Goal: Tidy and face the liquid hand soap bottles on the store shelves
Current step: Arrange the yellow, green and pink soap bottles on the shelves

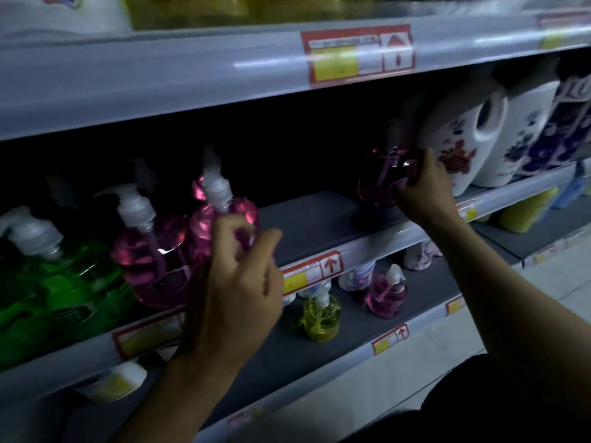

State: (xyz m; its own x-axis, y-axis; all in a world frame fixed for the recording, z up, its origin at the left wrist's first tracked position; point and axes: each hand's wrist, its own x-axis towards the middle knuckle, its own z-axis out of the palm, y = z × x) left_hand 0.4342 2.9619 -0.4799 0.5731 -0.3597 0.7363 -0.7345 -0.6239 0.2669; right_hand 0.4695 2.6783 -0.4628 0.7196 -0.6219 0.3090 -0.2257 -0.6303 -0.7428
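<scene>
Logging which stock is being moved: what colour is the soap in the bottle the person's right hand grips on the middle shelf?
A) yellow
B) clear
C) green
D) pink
D: the right hand curls round a pink bottle beside the white jugs, while the green bottles stand at the far left of that shelf.

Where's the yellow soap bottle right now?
In the head view the yellow soap bottle stands on the lower shelf, near centre, just right of the left hand, with a small pink bottle to its right.
</scene>
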